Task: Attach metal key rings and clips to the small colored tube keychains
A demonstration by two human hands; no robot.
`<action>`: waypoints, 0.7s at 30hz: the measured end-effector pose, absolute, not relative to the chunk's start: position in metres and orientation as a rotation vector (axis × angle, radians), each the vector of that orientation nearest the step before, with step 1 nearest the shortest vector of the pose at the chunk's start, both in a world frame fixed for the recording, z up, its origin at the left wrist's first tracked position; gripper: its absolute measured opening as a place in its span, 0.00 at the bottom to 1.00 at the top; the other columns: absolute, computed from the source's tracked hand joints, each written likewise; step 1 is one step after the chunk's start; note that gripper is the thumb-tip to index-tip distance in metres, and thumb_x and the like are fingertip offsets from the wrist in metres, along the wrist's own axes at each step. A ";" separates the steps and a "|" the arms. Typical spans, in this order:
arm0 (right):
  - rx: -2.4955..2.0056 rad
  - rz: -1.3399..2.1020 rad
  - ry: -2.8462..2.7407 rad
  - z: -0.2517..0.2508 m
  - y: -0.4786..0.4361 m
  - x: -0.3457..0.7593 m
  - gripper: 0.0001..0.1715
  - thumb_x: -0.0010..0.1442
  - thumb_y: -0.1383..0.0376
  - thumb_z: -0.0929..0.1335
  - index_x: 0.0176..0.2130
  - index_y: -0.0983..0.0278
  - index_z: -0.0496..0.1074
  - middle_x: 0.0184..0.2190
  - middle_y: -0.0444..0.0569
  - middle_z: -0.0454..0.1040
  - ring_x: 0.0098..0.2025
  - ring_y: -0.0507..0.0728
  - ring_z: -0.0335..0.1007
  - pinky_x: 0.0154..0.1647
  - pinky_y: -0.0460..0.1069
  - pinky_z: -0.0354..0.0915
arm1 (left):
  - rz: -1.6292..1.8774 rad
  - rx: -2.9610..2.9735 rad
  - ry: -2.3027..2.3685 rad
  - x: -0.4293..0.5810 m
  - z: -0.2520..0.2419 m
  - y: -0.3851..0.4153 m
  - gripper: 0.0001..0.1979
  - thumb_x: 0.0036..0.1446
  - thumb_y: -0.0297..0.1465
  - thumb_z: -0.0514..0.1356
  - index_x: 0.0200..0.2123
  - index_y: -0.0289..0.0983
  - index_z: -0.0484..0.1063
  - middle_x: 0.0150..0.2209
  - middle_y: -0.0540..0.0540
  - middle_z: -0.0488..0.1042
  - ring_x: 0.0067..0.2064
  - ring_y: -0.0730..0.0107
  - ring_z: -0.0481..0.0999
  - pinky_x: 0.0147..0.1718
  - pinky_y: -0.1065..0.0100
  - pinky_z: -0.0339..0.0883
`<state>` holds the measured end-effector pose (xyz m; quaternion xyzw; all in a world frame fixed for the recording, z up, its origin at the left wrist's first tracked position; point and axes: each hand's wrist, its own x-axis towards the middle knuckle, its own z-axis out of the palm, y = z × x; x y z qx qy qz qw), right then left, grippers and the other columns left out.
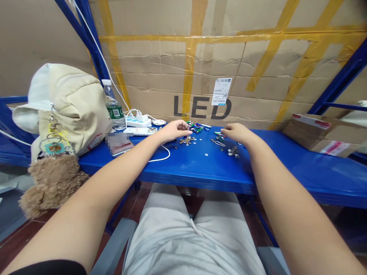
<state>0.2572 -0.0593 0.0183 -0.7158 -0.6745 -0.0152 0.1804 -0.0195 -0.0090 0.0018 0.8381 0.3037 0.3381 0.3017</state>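
My left hand [173, 131] hangs with curled fingers just over a pile of small metal pieces [186, 140] on the blue steel shelf [189, 168]. Its fingertips are close to a row of green and blue small parts [195, 128]. My right hand [236, 133] rests at the shelf's far side, its fingertips near more small green and metal parts [219, 135]. A loose metal clip [220, 144] and a heap of silver pieces [233, 151] lie below that hand. Neither hand shows clearly whether anything is pinched.
A white cable [163, 157] loops over the shelf beside a phone [122, 148]. Behind stand a water bottle [114, 107] and a power strip [138, 121]. A cream bag [67, 110] with a plush bear [50, 187] sits left; a cardboard box [323, 134] lies right.
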 end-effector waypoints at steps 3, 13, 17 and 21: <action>-2.079 -0.079 -1.925 0.014 -0.056 0.263 0.11 0.57 0.62 0.66 0.32 0.65 0.77 0.35 0.55 0.79 0.37 0.60 0.73 0.34 0.49 0.63 | 0.904 2.228 0.796 -0.019 0.002 -0.010 0.17 0.50 0.39 0.65 0.36 0.34 0.68 0.38 0.43 0.77 0.39 0.69 0.76 0.40 0.64 0.69; -2.173 -0.038 -1.994 0.005 -0.048 0.263 0.15 0.59 0.62 0.65 0.42 0.66 0.77 0.44 0.54 0.79 0.45 0.60 0.73 0.40 0.48 0.64 | 0.800 2.135 0.848 -0.018 0.005 -0.019 0.17 0.56 0.41 0.61 0.41 0.34 0.71 0.43 0.41 0.78 0.40 0.69 0.75 0.39 0.66 0.66; -2.211 -0.064 -2.010 0.002 -0.047 0.258 0.17 0.60 0.61 0.65 0.44 0.66 0.76 0.44 0.56 0.78 0.45 0.61 0.73 0.39 0.49 0.63 | 0.750 2.145 0.822 -0.017 0.003 -0.015 0.17 0.58 0.41 0.59 0.43 0.33 0.71 0.44 0.40 0.78 0.37 0.72 0.74 0.37 0.68 0.65; -2.281 -0.008 -2.009 0.001 -0.047 0.256 0.15 0.58 0.63 0.66 0.42 0.65 0.78 0.41 0.55 0.79 0.41 0.59 0.74 0.36 0.48 0.63 | 0.746 2.156 0.783 -0.018 0.004 -0.016 0.17 0.58 0.41 0.59 0.43 0.34 0.72 0.44 0.41 0.78 0.38 0.71 0.74 0.38 0.67 0.66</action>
